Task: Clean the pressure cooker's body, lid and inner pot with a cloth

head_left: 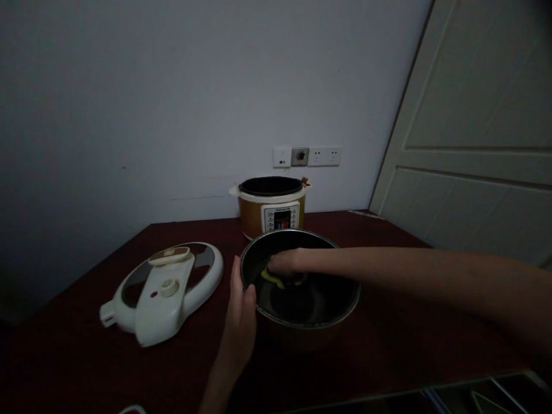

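Fingers of the left hand (240, 319) hold the pot (356, 296) at its left rim, thumb parted from them; the right hand's (287, 263) press a yellow cloth (272, 279) inside, spread unclear in shadow. Count: one pot containing the cloth; one dark-lined cooker (250, 217) behind; one lid (161, 313) left.

From the pot (317, 307), we see the cooker base (250, 215) at twelve o'clock, the lid (166, 305) on the table (401, 339) at nine, the door (474, 121) at two; our right hand (282, 263) and a cloth (273, 280) lie inside.
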Tool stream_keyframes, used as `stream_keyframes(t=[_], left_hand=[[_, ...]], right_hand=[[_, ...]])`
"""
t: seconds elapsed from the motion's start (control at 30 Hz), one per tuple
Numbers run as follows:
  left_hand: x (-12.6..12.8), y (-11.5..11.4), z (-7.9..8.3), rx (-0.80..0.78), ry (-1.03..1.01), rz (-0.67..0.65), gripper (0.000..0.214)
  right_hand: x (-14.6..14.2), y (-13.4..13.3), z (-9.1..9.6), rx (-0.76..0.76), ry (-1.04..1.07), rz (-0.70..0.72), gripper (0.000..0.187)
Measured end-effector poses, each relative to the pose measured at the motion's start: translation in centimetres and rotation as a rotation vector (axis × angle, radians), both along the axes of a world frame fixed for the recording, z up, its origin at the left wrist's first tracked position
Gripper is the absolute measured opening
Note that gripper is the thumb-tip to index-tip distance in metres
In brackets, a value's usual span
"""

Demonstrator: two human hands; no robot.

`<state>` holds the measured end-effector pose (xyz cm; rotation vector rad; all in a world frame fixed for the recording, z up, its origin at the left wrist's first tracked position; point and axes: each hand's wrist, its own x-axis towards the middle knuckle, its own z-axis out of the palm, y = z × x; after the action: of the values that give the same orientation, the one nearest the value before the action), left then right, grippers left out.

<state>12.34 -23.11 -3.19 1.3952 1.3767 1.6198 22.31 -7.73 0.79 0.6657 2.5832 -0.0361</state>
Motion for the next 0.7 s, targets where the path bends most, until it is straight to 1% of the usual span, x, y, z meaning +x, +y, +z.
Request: stream_keyframes(t=[0.07, 0.1, 0.17, 0.23, 0.27, 0.33, 0.4, 0.47, 0.57, 0.63, 0.7], left_hand=[[0.0, 0.1, -0.1, 0.005, 0.019, 0.015, 0.063], [0.0, 0.1, -0.1, 0.009, 0.025, 0.019, 0.063], [0.0, 0.3, -0.2, 0.022, 0.028, 0.021, 0.062], [0.0, 0.5, -0.4, 0.041, 0.024, 0.02, 0.061], [0.0, 0.5, -0.4, 0.048, 0.022, 0.024, 0.061], [0.0, 0.6, -0.5, 0.056, 0.03, 0.033, 0.06], [-0.2, 0.6, -0.4, 0.064, 0.058, 0.049, 0.059], [-0.5, 0.6, -0.4, 0.079, 0.097, 0.058, 0.058], [-0.9, 0.6, -0.4, 0.106, 0.145, 0.053, 0.055], [-1.1, 0.7, -0.5, 0.113, 0.164, 0.058, 0.056], [-1.1, 0.7, -0.6, 0.131, 0.199, 0.079, 0.058]], right_hand=[[0.9, -0.1, 0.2, 0.012, -0.072, -0.037, 0.019], [1.3, -0.3, 0.3, -0.009, -0.111, -0.082, 0.015], [2.1, -0.8, 0.3, -0.105, -0.157, -0.222, 0.004], [2.6, -1.4, 0.2, -0.189, -0.145, -0.364, 0.01], [2.9, -1.7, 0.1, -0.199, -0.121, -0.399, 0.013], [3.3, -2.0, -0.1, -0.165, -0.083, -0.384, 0.018], [3.6, -2.0, 0.1, -0.136, -0.069, -0.351, 0.018], [4.1, -1.6, 0.8, -0.172, 0.006, -0.377, 0.016], [5.2, -0.6, 2.8, -0.273, 0.184, -0.445, 0.014], [6.3, -0.2, 4.5, -0.387, 0.36, -0.445, 0.014], [7.7, -0.3, 6.1, -0.541, 0.63, -0.434, 0.018]])
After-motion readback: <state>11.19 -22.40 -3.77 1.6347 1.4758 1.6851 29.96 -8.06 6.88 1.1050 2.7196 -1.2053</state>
